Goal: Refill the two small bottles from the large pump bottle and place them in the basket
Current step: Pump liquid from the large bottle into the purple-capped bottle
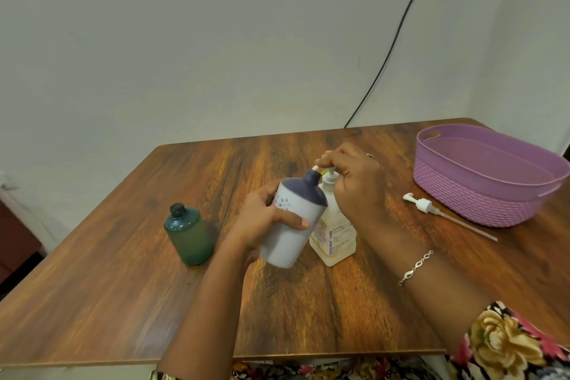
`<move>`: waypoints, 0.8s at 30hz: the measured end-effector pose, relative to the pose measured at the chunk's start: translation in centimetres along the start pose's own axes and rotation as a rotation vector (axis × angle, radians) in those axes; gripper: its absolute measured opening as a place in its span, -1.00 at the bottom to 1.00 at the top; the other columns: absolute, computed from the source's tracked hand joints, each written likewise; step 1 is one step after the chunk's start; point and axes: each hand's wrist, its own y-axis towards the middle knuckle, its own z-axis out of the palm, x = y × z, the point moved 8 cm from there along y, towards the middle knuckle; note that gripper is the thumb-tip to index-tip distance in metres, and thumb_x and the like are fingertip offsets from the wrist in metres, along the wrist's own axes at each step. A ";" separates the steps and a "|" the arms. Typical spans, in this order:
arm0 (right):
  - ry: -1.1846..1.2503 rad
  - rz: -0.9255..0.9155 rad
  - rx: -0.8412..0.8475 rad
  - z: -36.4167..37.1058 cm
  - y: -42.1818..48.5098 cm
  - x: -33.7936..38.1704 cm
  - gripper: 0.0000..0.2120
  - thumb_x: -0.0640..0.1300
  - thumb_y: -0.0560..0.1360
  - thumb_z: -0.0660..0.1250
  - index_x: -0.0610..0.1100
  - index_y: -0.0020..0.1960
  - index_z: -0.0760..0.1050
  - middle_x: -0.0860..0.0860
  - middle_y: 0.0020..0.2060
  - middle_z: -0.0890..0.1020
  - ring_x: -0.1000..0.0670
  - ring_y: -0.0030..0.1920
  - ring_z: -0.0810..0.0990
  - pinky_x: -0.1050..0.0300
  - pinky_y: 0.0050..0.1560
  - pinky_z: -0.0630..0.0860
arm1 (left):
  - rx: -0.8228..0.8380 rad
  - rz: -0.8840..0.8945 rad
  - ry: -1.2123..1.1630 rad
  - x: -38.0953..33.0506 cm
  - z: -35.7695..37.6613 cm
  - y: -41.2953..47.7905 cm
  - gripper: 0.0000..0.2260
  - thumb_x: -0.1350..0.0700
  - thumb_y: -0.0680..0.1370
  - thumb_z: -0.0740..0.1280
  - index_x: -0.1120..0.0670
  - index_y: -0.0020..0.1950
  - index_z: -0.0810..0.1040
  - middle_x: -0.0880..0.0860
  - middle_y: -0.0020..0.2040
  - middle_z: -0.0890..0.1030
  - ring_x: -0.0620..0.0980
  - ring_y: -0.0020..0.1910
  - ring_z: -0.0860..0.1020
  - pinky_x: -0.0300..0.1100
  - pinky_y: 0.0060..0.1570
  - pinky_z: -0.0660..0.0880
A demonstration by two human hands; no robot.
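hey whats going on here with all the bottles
A person is refilling a small bottle. Their left hand holds the white bottle tilted, its open neck at the nozzle of the large pump bottle, while the right hand grips the pump head. The green bottle stands uncapped on the table to the left. A loose pump lies beside the purple basket; neither small bottle is in it yet.

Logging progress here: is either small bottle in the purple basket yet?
No: the green bottle stands on the table, and the left hand holds the white-and-purple bottle beside the pump bottle.
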 end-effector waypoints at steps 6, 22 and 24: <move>-0.037 -0.003 0.006 0.6 -0.5 -0.5 -0.79 -0.40 0.38 0.18 -0.32 -0.24 0.59 -0.15 -0.30 0.59 -0.16 -0.31 0.55 -0.07 -0.39 0.53 | 0.002 0.002 0.005 0.1 -0.2 0.2 -0.43 0.21 0.12 0.44 0.06 0.14 0.54 0.11 0.04 0.62 0.08 -0.05 0.59 -0.16 -0.26 0.55; -0.025 -0.011 -0.034 0.6 -1.2 0.4 -0.71 -0.34 0.42 0.09 -0.31 -0.24 0.59 -0.12 -0.30 0.59 -0.11 -0.22 0.60 0.04 -0.26 0.50 | -0.007 -0.018 -0.025 0.5 -0.4 0.2 -0.40 0.25 0.11 0.45 0.09 0.16 0.54 0.14 0.04 0.62 0.12 -0.04 0.59 -0.09 -0.23 0.58; -0.021 0.017 -0.027 0.6 -1.2 0.3 -0.70 -0.31 0.43 0.08 -0.31 -0.24 0.59 -0.12 -0.31 0.58 -0.13 -0.25 0.58 -0.02 -0.24 0.49 | -0.012 -0.014 -0.017 0.4 -0.5 0.2 -0.39 0.24 0.12 0.45 0.09 0.17 0.53 0.15 0.05 0.62 0.15 -0.01 0.59 -0.06 -0.19 0.58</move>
